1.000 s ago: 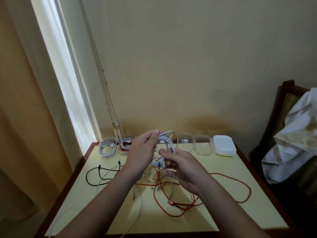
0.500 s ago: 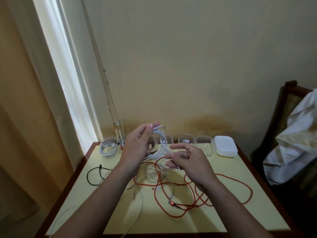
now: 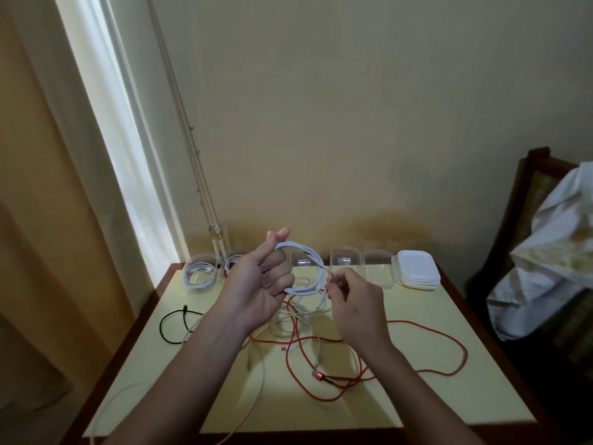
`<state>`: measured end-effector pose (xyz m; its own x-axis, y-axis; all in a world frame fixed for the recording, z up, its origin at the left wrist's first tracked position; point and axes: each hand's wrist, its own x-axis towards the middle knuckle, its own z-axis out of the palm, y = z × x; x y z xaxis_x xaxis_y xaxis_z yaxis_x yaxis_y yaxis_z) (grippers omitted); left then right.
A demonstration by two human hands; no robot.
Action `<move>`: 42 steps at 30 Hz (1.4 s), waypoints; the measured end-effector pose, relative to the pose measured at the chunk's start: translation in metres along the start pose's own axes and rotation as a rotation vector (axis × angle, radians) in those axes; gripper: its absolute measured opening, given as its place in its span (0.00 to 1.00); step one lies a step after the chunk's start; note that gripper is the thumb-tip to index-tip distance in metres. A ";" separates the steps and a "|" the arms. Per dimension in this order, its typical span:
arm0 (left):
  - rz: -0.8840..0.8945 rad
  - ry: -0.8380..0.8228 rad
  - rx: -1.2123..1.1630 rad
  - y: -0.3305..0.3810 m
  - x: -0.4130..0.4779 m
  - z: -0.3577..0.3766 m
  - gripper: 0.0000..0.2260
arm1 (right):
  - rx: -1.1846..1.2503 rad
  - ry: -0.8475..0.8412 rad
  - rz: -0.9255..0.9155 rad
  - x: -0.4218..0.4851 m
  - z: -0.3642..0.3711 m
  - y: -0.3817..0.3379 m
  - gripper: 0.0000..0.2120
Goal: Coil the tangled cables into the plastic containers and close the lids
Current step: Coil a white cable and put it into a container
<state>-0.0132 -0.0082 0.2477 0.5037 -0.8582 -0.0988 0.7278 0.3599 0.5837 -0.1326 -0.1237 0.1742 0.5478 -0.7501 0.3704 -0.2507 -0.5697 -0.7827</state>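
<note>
While the left hand [image 3: 256,284] is raised above the middle of the table [image 3: 449,396], its fingers are curled round a white cable [image 3: 313,255] wound into a loop. The right hand [image 3: 356,303], also above the table's middle, pinches a strand of the same cable with its fingertips closed on it. On the table beneath both hands lies a tangle of pale cables and a long red cable [image 3: 449,335] that runs out toward the table's right side. A black cable [image 3: 167,319] lies near the table's left edge. Along the table's far edge stand clear containers: one [image 3: 199,274] at the left corner holds coiled white cable, others [image 3: 345,258] stand lidless, and a stack of white lids [image 3: 417,273] sits at the right corner.
</note>
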 end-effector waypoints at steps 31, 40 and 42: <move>0.218 0.103 0.540 -0.025 0.008 -0.011 0.10 | 0.945 -0.229 0.593 -0.010 0.007 -0.046 0.04; -0.025 0.147 0.502 -0.010 0.008 -0.019 0.15 | 0.841 -0.421 0.559 -0.002 -0.002 -0.019 0.14; 0.008 0.155 0.471 -0.015 0.010 -0.019 0.17 | 0.785 -0.389 0.510 -0.003 -0.004 -0.018 0.12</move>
<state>-0.0103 -0.0152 0.2221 0.5980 -0.7785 -0.1905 0.4519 0.1312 0.8823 -0.1332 -0.1124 0.1890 0.7790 -0.6009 -0.1791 -0.0092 0.2747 -0.9615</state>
